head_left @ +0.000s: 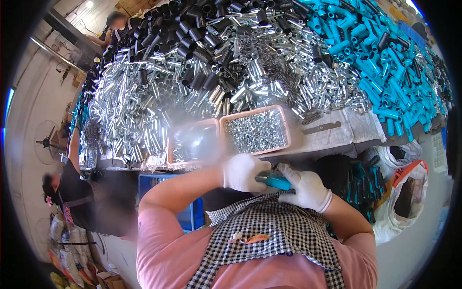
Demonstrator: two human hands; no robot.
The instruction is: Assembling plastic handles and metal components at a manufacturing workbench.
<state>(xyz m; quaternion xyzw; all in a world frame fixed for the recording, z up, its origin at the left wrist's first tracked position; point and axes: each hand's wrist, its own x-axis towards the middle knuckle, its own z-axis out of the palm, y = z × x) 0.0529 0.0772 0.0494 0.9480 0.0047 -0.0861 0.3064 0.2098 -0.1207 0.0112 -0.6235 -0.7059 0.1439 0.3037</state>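
Note:
Both my hands wear white gloves and meet just in front of the table edge, above my checked apron. My left hand [244, 173] is closed on one end of a teal handle-shaped plastic part [275, 181]. At its other end my right hand [308, 189] grips the same part, thumb and fingers bent around it. Something dark shows at the top of the part between my fingers, too small to make out. Beyond my hands sits an orange-pink tray [288, 133] of small shiny metal pieces. A second tray [170, 153], partly blurred, stands to its left.
Heaped metal tubes [144, 103], black sleeves [192, 33], springs [284, 79] and teal parts [380, 72] cover the table. A flat metal bar [321, 128] lies near its edge. White sacks [399, 207] stand right, a blue crate [192, 216] left. Co-workers are at left and far left.

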